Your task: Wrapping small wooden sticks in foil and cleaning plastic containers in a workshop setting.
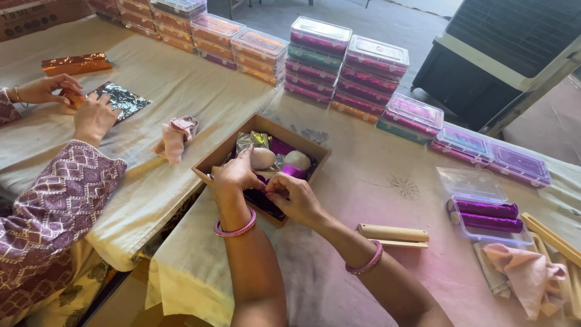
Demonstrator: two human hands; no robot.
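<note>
Cardboard box point(227, 151) at table edge, hands point(239, 175) inside

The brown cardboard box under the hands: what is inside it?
The box holds two pale oval pieces, purple foil and silver foil. The left hand and right hand cover the rest.

Both hands' fingers point(275, 184) pinch purple foil point(266, 200) over a cardboard box point(209, 162).
</note>
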